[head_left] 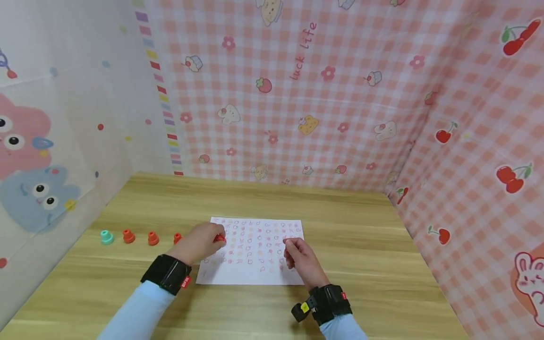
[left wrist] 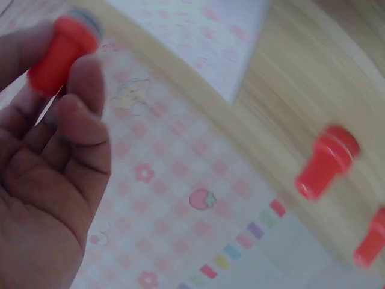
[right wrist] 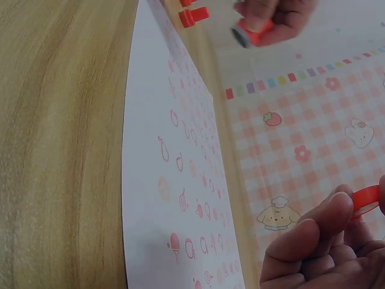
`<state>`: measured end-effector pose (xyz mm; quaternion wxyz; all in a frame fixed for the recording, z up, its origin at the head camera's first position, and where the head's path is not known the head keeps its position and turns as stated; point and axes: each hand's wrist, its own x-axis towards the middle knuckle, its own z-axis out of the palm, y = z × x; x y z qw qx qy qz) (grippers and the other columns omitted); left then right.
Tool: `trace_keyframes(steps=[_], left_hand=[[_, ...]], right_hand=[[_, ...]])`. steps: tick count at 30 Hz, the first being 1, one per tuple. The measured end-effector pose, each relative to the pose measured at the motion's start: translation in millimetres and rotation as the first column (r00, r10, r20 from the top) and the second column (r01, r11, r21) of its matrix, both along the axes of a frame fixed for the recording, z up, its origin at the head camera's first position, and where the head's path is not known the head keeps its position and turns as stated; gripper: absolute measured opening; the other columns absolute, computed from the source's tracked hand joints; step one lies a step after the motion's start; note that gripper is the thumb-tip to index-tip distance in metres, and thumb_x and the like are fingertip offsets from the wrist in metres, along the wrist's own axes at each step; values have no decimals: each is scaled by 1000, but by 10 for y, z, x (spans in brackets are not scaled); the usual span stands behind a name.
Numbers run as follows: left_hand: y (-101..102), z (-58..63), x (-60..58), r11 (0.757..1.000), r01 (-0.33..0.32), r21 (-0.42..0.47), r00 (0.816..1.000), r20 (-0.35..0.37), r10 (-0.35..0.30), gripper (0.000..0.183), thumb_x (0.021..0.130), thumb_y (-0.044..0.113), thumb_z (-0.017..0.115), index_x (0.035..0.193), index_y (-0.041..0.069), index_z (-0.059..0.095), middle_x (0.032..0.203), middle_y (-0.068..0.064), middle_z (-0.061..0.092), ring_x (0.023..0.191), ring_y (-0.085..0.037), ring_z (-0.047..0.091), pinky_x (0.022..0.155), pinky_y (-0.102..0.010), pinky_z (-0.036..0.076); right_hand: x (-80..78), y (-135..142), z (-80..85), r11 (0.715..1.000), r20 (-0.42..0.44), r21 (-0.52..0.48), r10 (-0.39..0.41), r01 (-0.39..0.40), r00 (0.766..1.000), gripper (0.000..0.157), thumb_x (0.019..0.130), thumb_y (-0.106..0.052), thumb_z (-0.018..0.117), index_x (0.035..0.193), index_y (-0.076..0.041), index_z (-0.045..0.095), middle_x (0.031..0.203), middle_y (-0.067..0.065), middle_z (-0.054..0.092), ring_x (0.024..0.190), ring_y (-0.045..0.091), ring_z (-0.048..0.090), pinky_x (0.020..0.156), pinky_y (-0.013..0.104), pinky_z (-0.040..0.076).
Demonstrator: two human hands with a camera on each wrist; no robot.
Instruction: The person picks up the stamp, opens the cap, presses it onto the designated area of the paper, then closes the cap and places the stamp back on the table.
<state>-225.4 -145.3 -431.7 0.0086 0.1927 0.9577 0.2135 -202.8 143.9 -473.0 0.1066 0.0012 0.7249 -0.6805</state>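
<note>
My left hand [head_left: 199, 243] pinches a red stamp [left wrist: 62, 53] between thumb and fingers, over the left part of a white sheet of paper [head_left: 238, 276]. The stamp's grey printing end is uncovered in the left wrist view. Over the sheet's right edge, my right hand [head_left: 303, 259] holds a red ring-shaped cap [right wrist: 366, 200] with its fingertips. Rows of small pink and red printed shapes cover much of the paper, among them fruit-like outlines. Its bottom strip is mostly white.
On the wooden table [head_left: 357, 236], left of the paper, a teal stamp [head_left: 107, 237] and red stamps [head_left: 129, 236] stand in a row. The nearest red stamp [head_left: 177, 237] is partly hidden by my left hand. Patterned cloth walls [head_left: 272, 104] enclose the back and both sides.
</note>
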Motion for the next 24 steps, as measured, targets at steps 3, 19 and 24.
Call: trace_keyframes(steps=[3, 19, 24], left_hand=[[66, 58, -20, 995, -7, 96, 1000, -20, 8, 11, 89, 16, 76, 95, 10, 69, 78, 2, 59, 69, -15, 51, 64, -30, 45], [656, -46, 91, 877, 46, 478, 999, -9, -48, 15, 90, 12, 74, 104, 15, 71, 83, 9, 63, 70, -12, 55, 60, -27, 46], [779, -80, 121, 843, 57, 535, 998, -28, -49, 13, 89, 15, 75, 101, 14, 71, 81, 9, 65, 67, -10, 55, 57, -26, 45]], right_hand=[[-6, 2, 18, 1000, 1, 1, -11, 11, 1000, 38, 104, -34, 50, 125, -3, 54, 91, 6, 51, 77, 20, 49, 70, 29, 41], [-21, -17, 22, 996, 5, -91, -3, 3, 1000, 40, 103, -35, 52, 127, -3, 55, 91, 5, 50, 75, 18, 48, 67, 26, 41], [-21, -21, 10, 982, 3, -185, 40, -39, 999, 39, 105, -30, 50, 130, 0, 53, 92, 5, 52, 72, 15, 48, 66, 25, 42]])
